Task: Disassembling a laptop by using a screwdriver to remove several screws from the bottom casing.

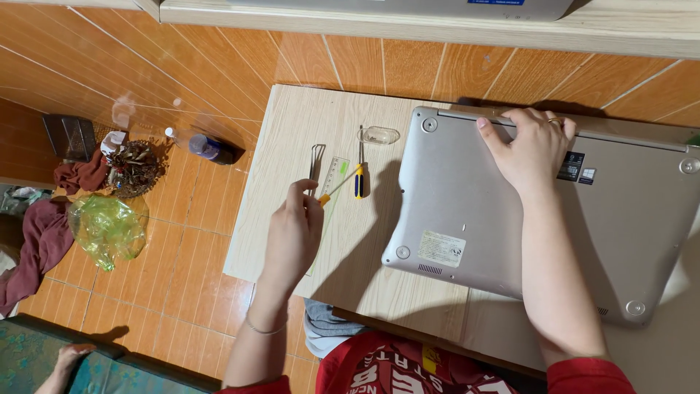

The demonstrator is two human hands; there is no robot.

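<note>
A small yellow-handled screwdriver (337,187) is pinched between the fingers (312,198) of the left hand (293,235) at centre frame, its long axis slanting up and to the right, toward the upturned silver laptop (510,219). The right hand (531,146) is laid flat on the laptop's upper edge, fingers spread. Tweezers (316,162), a green ruler (334,174) and a blue-handled screwdriver (359,175) are seen just above on the bench (292,124).

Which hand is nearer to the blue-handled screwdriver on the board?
Left. The left hand is just beside the blue-handled screwdriver, pinching an orange-handled tool; the right hand rests on the laptop, farther off.
</note>
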